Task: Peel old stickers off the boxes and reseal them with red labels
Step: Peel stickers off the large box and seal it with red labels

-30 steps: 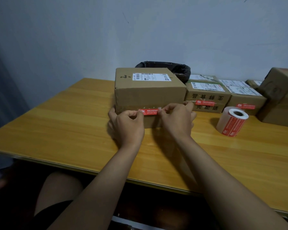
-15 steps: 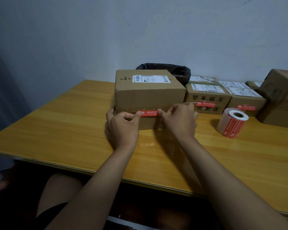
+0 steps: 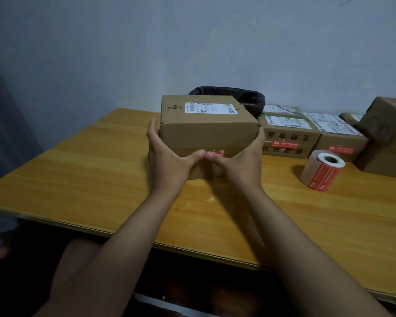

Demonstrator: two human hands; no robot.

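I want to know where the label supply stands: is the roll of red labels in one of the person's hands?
No, the roll of red labels lies on the table, apart from both hands.

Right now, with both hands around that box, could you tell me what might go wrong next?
The red label on the box is mostly hidden under the thumbs, so it may sit creased or half stuck. The left hand and right hand hold the box only by its sides with straight fingers; it could slip if lifted. Swinging it right could knock the label roll standing nearby on the table.
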